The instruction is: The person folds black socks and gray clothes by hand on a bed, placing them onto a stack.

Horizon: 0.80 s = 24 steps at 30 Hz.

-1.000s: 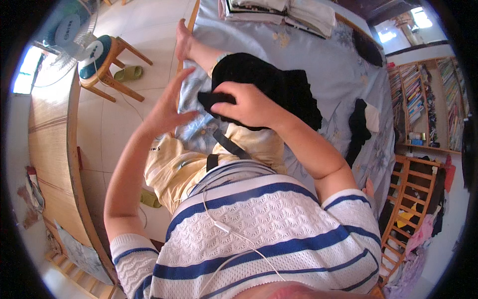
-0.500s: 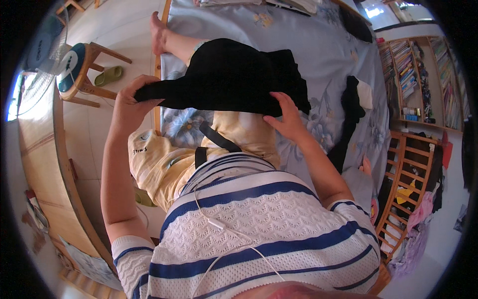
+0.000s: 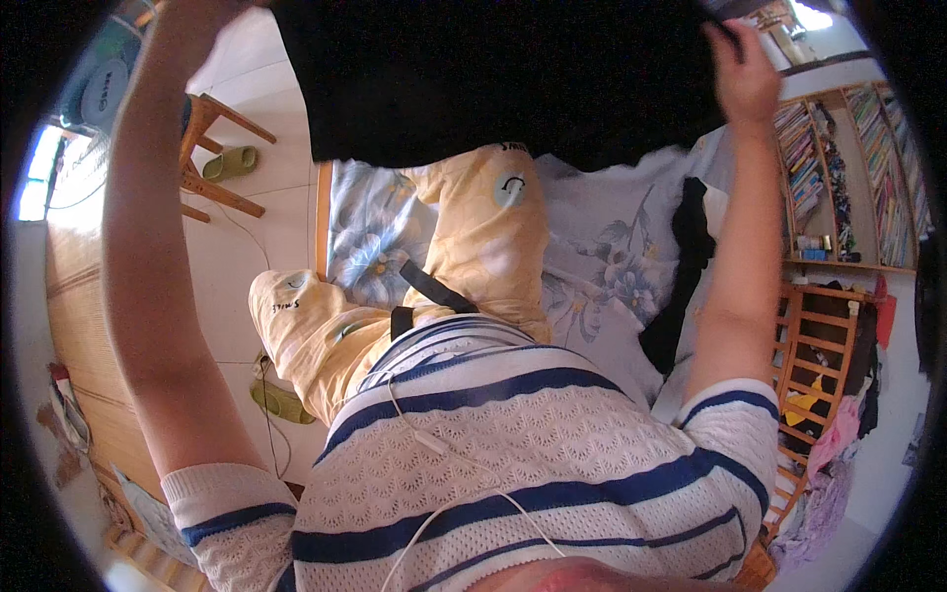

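Note:
I hold a black garment (image 3: 493, 79) spread wide and lifted high, so it fills the top of the view. My right hand (image 3: 745, 74) grips its upper right edge. My left hand (image 3: 202, 12) sits at the garment's upper left corner, mostly cut off by the picture's rim. Both arms are raised. Below the garment are my legs in yellow patterned trousers (image 3: 473, 237), resting on a bed with a blue-grey flowered sheet (image 3: 602, 266).
Another dark piece of clothing (image 3: 691, 261) lies on the bed to the right. A wooden stool (image 3: 212, 163), a green slipper (image 3: 230, 161) and a fan (image 3: 99, 89) are on the left. Bookshelves (image 3: 848, 178) and a wooden rack with clothes (image 3: 824, 395) stand right.
The black garment went from bunched on the bed to opened out and raised high in front of me. Both hands moved up and apart with it.

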### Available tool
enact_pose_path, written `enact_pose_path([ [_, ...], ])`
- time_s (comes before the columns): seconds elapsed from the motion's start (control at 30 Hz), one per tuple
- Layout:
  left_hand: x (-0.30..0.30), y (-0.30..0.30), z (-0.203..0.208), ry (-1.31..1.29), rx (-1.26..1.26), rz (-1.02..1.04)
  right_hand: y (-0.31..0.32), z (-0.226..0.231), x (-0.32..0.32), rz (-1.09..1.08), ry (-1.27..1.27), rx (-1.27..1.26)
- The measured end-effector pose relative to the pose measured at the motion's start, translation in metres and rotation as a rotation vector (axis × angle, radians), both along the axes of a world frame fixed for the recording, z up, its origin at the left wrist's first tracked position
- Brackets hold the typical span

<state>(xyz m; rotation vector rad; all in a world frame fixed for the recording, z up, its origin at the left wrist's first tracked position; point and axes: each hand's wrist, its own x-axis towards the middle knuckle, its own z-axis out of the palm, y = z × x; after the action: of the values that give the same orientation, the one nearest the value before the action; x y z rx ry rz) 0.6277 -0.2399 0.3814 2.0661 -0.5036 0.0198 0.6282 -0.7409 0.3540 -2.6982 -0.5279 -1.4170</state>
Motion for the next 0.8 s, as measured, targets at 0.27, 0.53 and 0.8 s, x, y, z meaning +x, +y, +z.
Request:
enact_pose_path([
  [0.27, -0.055, 0.066, -0.005, -0.465, 0.275, 0.199, 0.018, 0.067, -0.133, 0.076, 0.139, -0.083],
  [0.53, -0.169, 0.039, -0.109, 0.745, -0.027, -0.317, 0.04, 0.026, -0.214, 0.319, 1.371, 0.152],
  [0.8, -0.191, 0.029, -0.209, 0.966, -0.287, -0.269, 0.049, -0.044, -0.116, 0.14, 1.533, 0.104],
])
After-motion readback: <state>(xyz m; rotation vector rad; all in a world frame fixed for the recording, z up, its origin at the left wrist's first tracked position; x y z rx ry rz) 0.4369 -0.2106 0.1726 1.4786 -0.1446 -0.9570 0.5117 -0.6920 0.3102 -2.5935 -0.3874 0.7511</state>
